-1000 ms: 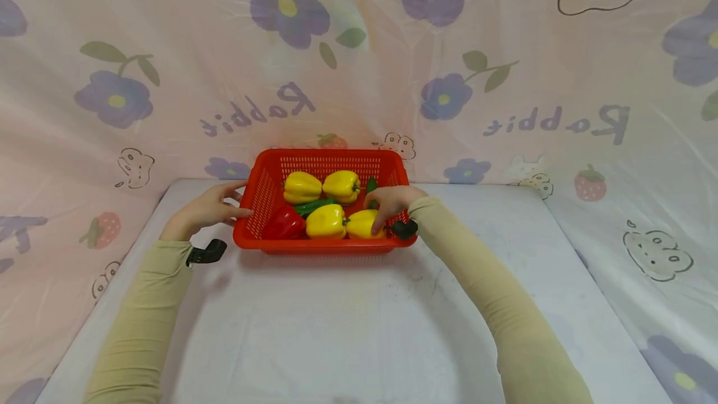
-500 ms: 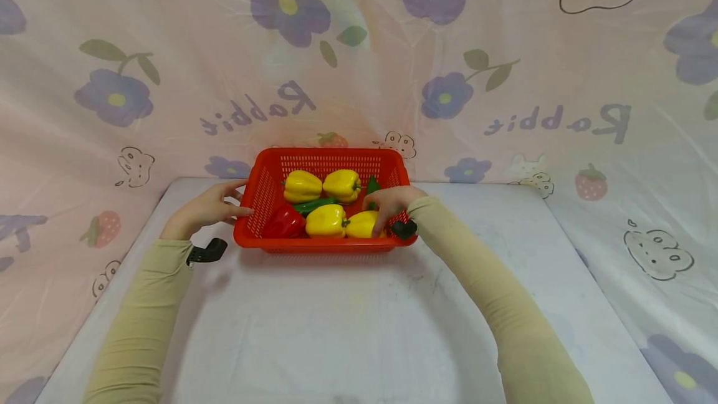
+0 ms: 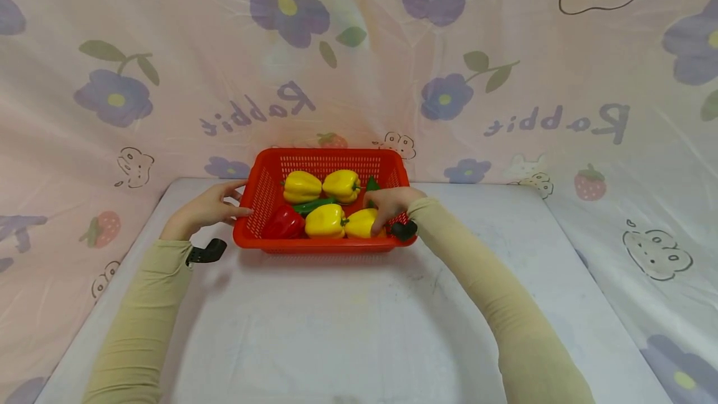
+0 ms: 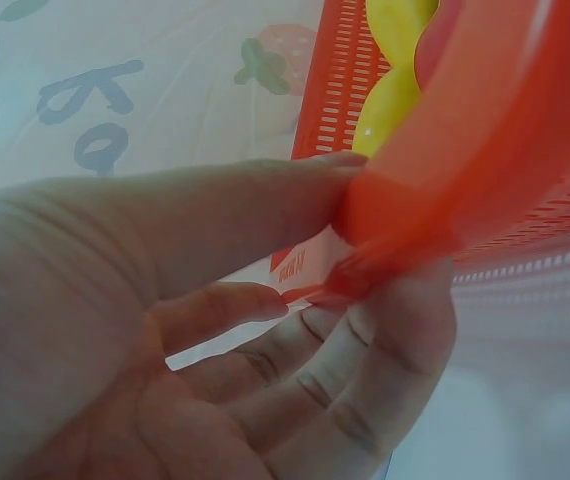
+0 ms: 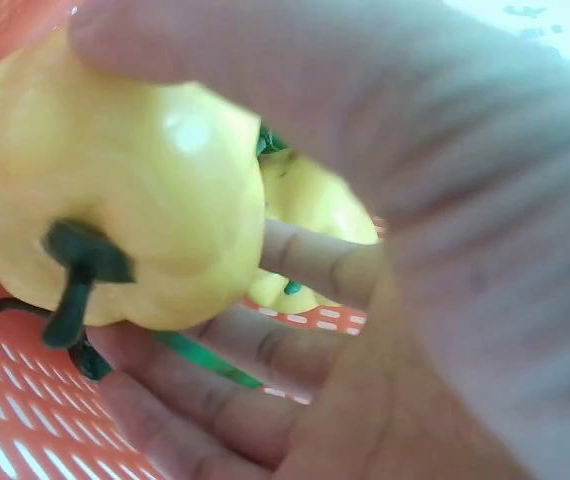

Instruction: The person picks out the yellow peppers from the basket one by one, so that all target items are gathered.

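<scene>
Red plastic forms the basket (image 3: 325, 244), whose left rim is pinched by the left hand (image 3: 210, 206). The left wrist view shows what the head view hides: the thumb lies over the rim, with fingers (image 4: 395, 370) bent beneath it. Inside the basket's near right corner, the right hand (image 3: 392, 200) grips a yellow pepper (image 3: 360, 223); only the right wrist view shows its dark green stem (image 5: 85, 265) squarely. The head view alone takes in the red pepper (image 3: 286, 223) and all three other yellow peppers (image 3: 326, 221), with green vegetables (image 3: 313, 206) among them. The basket's back edge lies near the patterned cloth (image 3: 370, 80). Most room is on the near side, where the white table (image 3: 336, 317) stretches towards the person; the strip right of the basket is wider than the left.
</scene>
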The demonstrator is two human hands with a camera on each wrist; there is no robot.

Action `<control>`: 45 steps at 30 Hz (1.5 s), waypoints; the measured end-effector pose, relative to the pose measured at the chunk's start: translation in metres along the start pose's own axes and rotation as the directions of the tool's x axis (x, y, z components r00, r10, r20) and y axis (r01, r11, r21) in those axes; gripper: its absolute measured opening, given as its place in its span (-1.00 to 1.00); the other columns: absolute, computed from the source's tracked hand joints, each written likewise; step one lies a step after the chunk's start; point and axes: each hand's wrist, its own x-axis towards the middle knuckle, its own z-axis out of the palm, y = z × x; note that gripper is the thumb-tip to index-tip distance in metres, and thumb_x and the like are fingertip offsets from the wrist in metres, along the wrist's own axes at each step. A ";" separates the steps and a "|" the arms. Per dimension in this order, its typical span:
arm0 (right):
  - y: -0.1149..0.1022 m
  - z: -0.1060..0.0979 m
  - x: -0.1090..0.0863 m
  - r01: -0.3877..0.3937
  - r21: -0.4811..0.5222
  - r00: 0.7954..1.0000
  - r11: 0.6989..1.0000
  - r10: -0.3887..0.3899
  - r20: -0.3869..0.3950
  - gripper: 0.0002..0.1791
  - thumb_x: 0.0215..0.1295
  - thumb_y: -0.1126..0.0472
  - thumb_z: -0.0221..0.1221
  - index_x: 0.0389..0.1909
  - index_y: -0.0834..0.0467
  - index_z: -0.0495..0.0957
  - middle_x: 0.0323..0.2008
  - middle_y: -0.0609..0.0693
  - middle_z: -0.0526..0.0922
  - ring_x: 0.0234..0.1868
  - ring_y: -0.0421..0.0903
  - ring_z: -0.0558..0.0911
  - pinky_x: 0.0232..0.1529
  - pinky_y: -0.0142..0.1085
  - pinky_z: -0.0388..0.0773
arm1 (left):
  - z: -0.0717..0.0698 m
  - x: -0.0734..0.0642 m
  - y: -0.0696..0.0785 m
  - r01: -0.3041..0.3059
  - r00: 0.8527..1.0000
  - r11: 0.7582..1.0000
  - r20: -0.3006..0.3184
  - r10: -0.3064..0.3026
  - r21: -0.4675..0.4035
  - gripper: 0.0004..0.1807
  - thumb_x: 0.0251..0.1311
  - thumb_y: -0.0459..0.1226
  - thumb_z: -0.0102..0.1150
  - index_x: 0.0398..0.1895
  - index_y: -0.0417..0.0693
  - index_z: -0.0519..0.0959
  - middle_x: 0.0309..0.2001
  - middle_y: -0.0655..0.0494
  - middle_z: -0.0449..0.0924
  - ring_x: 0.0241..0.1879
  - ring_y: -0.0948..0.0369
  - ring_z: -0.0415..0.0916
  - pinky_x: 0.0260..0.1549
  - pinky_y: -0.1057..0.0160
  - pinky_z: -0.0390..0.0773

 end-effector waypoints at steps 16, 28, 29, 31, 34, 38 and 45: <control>0.013 -0.007 -0.006 0.212 0.053 0.973 0.976 -0.205 -0.107 -0.38 0.15 0.06 0.33 0.18 0.14 0.33 0.07 0.07 0.44 0.07 0.00 0.40 0.16 -0.15 0.36 | 0.000 -0.001 0.000 -0.009 1.000 1.000 0.007 0.009 0.001 -0.12 0.21 -0.39 0.23 0.47 -0.31 -0.07 -0.02 -0.36 0.30 -0.30 0.04 0.60 -0.32 0.13 0.65; 0.021 -0.011 -0.016 0.280 0.089 0.942 0.956 -0.256 -0.216 -0.35 0.17 0.03 0.30 0.27 0.10 0.37 0.20 0.06 0.41 0.18 0.04 0.37 0.24 -0.01 0.29 | 0.002 -0.001 -0.006 -0.011 1.000 0.999 -0.016 0.011 -0.032 -0.11 0.20 -0.37 0.24 0.48 -0.30 -0.07 0.00 -0.34 0.28 -0.28 0.03 0.60 -0.29 0.14 0.65; 0.022 -0.011 -0.017 0.279 0.100 0.942 0.955 -0.252 -0.222 -0.34 0.17 0.02 0.30 0.28 0.10 0.36 0.20 0.07 0.41 0.18 0.04 0.37 0.23 -0.01 0.29 | 0.002 -0.001 -0.006 -0.012 1.000 0.999 -0.017 0.011 -0.033 -0.11 0.20 -0.36 0.24 0.48 -0.30 -0.07 0.00 -0.34 0.28 -0.28 0.03 0.60 -0.29 0.13 0.65; 0.025 -0.011 -0.018 0.279 0.123 0.939 0.953 -0.244 -0.242 -0.34 0.15 0.01 0.30 0.26 0.09 0.35 0.17 0.06 0.41 0.17 0.04 0.37 0.21 -0.02 0.32 | 0.002 0.000 -0.007 -0.013 1.000 0.999 -0.018 0.013 -0.036 -0.11 0.21 -0.36 0.24 0.48 -0.30 -0.07 0.00 -0.34 0.28 -0.28 0.03 0.60 -0.29 0.13 0.65; 0.029 -0.012 -0.023 0.277 0.152 0.933 0.949 -0.229 -0.277 -0.34 0.13 -0.01 0.31 0.21 0.12 0.33 0.13 0.08 0.41 0.13 0.04 0.40 0.19 -0.05 0.35 | 0.004 0.001 -0.006 -0.021 1.000 0.999 -0.019 0.020 -0.043 -0.12 0.21 -0.38 0.23 0.48 -0.30 -0.07 0.00 -0.35 0.28 -0.28 0.03 0.60 -0.30 0.13 0.65; 0.034 -0.013 -0.031 0.280 0.183 0.927 0.943 -0.216 -0.306 -0.34 0.15 -0.01 0.30 0.21 0.16 0.32 0.12 0.11 0.42 0.10 0.06 0.45 0.15 -0.07 0.40 | 0.008 0.003 -0.005 -0.046 0.999 0.996 -0.017 0.045 -0.071 -0.12 0.21 -0.40 0.23 0.47 -0.32 -0.08 -0.03 -0.35 0.30 -0.28 0.03 0.60 -0.30 0.13 0.65; 0.039 -0.015 -0.037 0.325 0.203 0.893 0.924 -0.230 -0.386 -0.39 0.21 -0.03 0.25 0.25 0.10 0.39 0.17 0.05 0.43 0.14 0.03 0.41 0.16 -0.04 0.38 | 0.005 -0.001 -0.010 -0.030 0.999 0.997 -0.041 0.027 -0.067 -0.14 0.21 -0.38 0.23 0.46 -0.28 -0.06 -0.03 -0.32 0.31 -0.27 0.02 0.59 -0.30 0.14 0.65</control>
